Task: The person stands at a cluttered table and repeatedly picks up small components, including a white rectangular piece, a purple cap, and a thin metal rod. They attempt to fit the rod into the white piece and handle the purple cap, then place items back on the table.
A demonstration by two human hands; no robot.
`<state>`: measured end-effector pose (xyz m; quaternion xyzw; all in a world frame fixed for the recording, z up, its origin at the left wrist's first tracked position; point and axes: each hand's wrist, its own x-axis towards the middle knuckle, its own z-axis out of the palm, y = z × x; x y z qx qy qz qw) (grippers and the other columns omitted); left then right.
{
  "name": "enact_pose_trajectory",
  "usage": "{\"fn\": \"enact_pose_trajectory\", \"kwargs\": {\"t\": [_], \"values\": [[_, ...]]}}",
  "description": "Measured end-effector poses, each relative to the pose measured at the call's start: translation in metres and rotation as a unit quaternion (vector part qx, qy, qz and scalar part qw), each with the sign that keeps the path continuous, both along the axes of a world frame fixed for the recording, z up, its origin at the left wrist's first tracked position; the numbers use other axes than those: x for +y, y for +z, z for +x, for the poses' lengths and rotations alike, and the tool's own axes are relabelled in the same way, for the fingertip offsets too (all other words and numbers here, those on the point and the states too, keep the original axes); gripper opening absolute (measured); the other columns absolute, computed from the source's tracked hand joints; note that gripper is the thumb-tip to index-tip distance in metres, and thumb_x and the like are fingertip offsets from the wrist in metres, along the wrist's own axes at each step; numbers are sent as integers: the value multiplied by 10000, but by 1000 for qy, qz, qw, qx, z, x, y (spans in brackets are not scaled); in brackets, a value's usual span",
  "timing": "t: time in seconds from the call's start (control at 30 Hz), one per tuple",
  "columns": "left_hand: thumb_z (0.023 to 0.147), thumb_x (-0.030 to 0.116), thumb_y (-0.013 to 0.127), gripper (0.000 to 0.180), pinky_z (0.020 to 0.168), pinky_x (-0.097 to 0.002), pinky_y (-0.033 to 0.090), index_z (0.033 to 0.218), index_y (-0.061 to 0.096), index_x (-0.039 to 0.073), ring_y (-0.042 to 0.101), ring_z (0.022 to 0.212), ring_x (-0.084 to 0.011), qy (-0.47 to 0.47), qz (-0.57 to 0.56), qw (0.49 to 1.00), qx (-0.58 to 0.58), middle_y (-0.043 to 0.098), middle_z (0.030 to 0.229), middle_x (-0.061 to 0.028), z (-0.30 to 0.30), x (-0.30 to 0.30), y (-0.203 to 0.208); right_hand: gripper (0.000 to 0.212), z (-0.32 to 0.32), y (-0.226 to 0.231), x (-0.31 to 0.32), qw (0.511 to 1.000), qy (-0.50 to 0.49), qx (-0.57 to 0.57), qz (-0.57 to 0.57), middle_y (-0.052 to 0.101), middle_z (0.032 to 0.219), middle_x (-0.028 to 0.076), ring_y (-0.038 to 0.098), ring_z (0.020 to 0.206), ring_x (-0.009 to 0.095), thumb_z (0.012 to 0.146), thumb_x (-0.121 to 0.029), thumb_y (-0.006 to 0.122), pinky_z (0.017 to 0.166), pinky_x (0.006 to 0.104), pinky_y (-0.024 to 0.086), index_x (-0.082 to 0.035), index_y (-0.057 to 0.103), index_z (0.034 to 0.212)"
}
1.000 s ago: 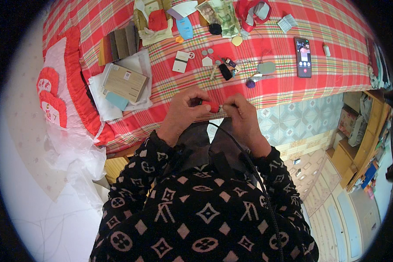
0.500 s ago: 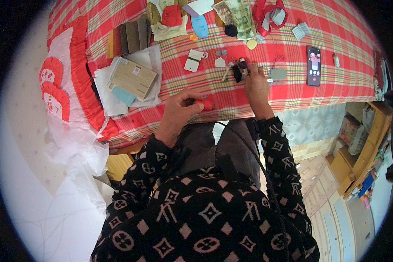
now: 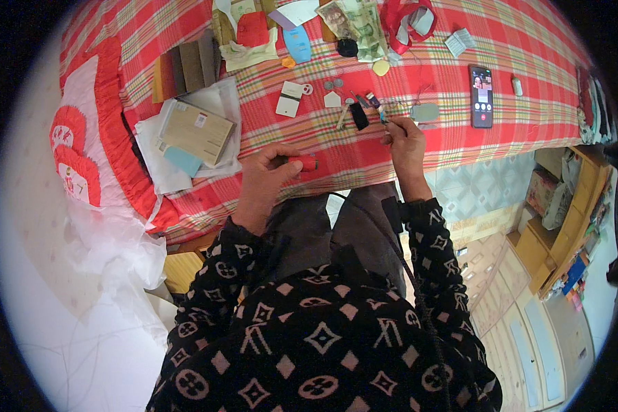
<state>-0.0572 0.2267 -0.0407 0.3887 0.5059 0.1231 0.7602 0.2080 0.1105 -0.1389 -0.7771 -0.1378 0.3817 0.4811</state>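
My left hand (image 3: 264,172) is closed around a small red roll-like thing (image 3: 309,163) with a dark end, above the cloth's near edge. My right hand (image 3: 406,144) has thumb and fingers pinched together at the near side of a group of small items. At its fingertips is a small pale, bluish thing too tiny to name. Just left of those fingers lies a black rectangular piece (image 3: 358,117). Small dark and purple bits (image 3: 372,100) lie beyond it, and a grey-green oval tag (image 3: 424,112) is to the right.
A red plaid cloth (image 3: 261,130) covers the surface. On it are a white card (image 3: 290,99), a cardboard packet (image 3: 198,130), dark fabric swatches (image 3: 199,60), banknotes (image 3: 367,31), a red ribbon roll (image 3: 408,24) and a phone (image 3: 481,96). A black cord (image 3: 371,216) hangs before me.
My right hand has drawn back a little toward me and to the right, away from the black piece. My left hand keeps hold of the red roll-like thing. The whole view has shifted slightly.
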Motion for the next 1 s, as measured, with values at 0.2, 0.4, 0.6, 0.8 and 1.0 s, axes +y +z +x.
{"fn": "enact_pose_trajectory", "kwargs": {"t": [0.2, 0.4, 0.6, 0.8, 1.0], "values": [[879, 41, 689, 195, 829, -260, 528, 1066, 667, -9, 656, 882, -123, -6, 30, 999, 30, 709, 978, -76, 3, 1, 6, 86, -11, 13, -11, 999, 37, 29, -25, 616, 712, 42, 550, 567, 97, 909, -29, 616, 534, 245, 429, 15, 664, 964], [876, 59, 706, 201, 784, -247, 518, 1061, 668, -9, 635, 841, -103, -16, 26, 999, 37, 685, 917, -42, 2, 2, 4, 173, -24, 13, 4, 974, 154, -167, -17, 646, 918, 118, 618, 690, 223, 888, -50, 643, 606, 344, 499, -21, 644, 1059], [873, 55, 709, 200, 766, -239, 516, 1060, 675, -9, 634, 810, -104, 10, -10, 999, 38, 683, 914, -40, 4, -2, 3, 320, -8, 1, 43, 905, 205, -351, -123, 589, 1081, 222, 659, 830, 427, 870, -206, 688, 667, 519, 530, -55, 531, 1105], [875, 43, 707, 201, 765, -255, 535, 1062, 684, -24, 652, 823, -119, 14, 24, 998, 60, 693, 932, -66, 5, -6, 4, 269, -9, 3, 48, 916, 203, -326, -113, 621, 1020, 227, 658, 826, 434, 877, -201, 672, 675, 527, 524, -46, 543, 1056], [855, 9, 722, 210, 734, -260, 553, 1054, 678, -39, 657, 780, -129, 23, 46, 998, 35, 705, 932, -82, 2, -5, -1, 206, -34, 35, 19, 962, 190, -190, -42, 640, 862, 252, 634, 826, 466, 906, -152, 641, 685, 506, 478, -1, 557, 1019]]}}
